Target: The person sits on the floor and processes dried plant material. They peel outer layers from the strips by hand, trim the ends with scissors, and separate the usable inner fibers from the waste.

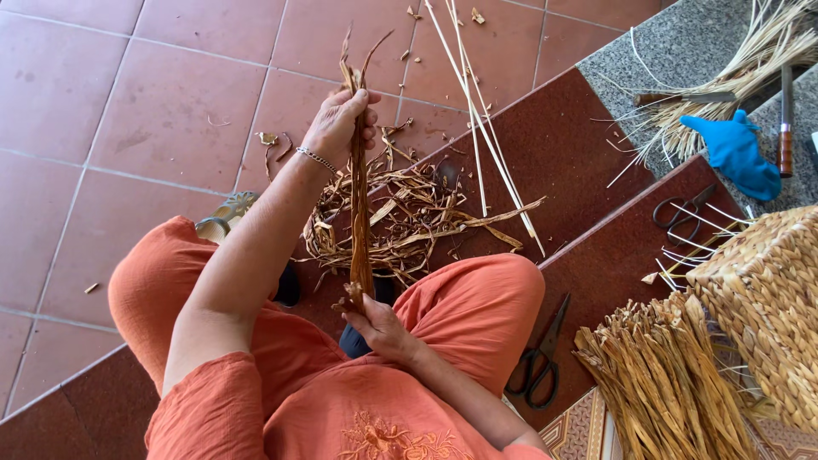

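We hold a brown dried leaf strip (360, 213) upright between both hands: left hand (341, 126) wrapped closed around its upper part, right hand (381, 328) pinching its lower end above the lap. Beyond lies a pile of leaf scraps (409, 217) on the red step (562, 145); black scissors (538, 362) rest beside the right knee
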`<state>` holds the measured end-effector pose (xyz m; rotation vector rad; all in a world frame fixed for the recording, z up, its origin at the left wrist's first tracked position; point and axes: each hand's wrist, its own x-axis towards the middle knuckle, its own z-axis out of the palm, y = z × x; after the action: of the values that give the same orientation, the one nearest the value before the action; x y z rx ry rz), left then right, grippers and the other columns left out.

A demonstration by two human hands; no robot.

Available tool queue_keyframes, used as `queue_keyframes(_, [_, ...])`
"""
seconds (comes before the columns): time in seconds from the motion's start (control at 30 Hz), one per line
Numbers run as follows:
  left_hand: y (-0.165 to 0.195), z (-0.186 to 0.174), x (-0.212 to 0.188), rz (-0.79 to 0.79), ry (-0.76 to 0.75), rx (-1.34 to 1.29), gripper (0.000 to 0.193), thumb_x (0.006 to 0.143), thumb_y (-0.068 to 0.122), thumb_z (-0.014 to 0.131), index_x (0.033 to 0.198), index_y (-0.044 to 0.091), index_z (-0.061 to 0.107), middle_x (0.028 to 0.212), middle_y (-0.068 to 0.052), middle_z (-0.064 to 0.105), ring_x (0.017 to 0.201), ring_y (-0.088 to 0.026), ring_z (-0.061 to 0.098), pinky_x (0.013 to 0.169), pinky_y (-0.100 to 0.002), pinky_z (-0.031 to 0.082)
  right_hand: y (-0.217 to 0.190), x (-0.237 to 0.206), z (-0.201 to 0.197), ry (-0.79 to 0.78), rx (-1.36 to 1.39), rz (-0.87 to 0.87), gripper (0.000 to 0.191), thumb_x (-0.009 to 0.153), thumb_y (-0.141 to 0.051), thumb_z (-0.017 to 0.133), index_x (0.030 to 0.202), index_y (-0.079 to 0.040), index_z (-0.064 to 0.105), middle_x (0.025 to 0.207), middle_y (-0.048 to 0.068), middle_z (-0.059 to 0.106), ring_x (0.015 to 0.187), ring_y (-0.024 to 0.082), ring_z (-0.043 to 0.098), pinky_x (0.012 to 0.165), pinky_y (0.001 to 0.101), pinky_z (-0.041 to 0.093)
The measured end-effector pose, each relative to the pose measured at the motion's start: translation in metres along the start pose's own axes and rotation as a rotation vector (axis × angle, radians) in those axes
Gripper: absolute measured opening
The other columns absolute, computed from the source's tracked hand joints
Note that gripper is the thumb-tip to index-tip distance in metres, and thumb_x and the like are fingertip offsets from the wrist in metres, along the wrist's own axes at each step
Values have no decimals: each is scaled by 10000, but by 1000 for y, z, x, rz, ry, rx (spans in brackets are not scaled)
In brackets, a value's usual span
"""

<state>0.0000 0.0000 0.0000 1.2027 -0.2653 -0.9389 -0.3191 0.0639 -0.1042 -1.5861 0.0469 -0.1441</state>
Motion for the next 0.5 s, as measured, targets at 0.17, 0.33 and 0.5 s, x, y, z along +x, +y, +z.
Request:
queue_keyframes(0.17, [19,20,-16,27,-71,-6,283,1056,263,560,1221,44,629,744,15,558,562,-77,499,503,-258,455,-5,9,12,-92,-330,-41,242,1043,-76,630,1285,-91,626,1077,101,671,999,220,665,901,360,556])
queue_keyframes(0.33, [42,45,-34,34,-239,154,288,1021,264,637,1206,51,695,650,65,500,493,-22,397,428,-188,320,-57,0,4,-143,-539,-238,714,722,-43,743,1405,-12,538,1317,203,549,1260,356,527,1130,467,446])
queue_keyframes(0.5, [52,53,-54,11,-244,441,279,985,249,669,1185,72,748,682,88,556,520,3,450,428,-178,350,-78,-54,-36,178,-433,-234,565,800,-153,827,1318,-64,619,1366,166,596,1279,314,581,1088,456,507])
